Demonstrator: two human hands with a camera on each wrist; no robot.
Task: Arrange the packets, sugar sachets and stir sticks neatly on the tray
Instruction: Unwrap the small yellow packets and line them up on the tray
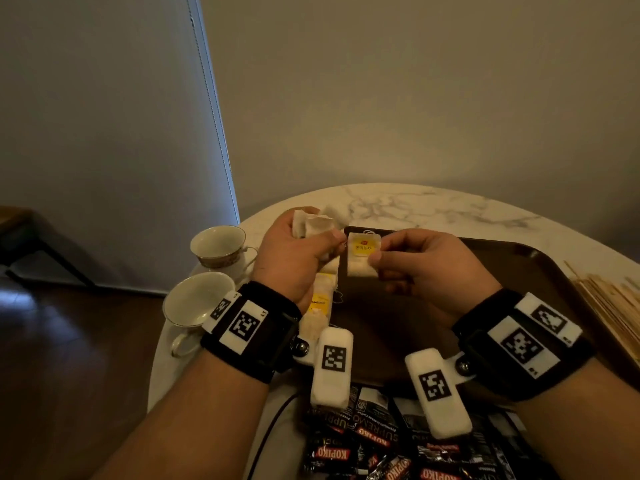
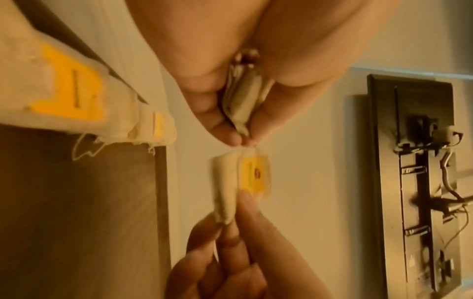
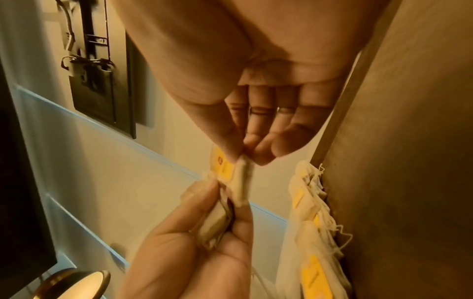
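Marble counter (image 1: 433, 206) by a beige wall is carrying the dark tray (image 1: 512, 271). My right hand (image 1: 429, 268) is pinching one yellow-tagged tea bag (image 1: 362, 254) over the tray's 10 o'clock corner. My left hand (image 1: 294, 254) is gripping a tea bag bunch (image 1: 311, 221). More tea bags (image 1: 320, 303) are lining the tray's 9 o'clock edge; coffee packets (image 1: 381, 445) at 6, stir sticks (image 1: 609, 303) at 3.

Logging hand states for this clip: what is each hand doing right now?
Left hand: grips a bunch of tea bags.
Right hand: pinches a single tea bag with a yellow tag.
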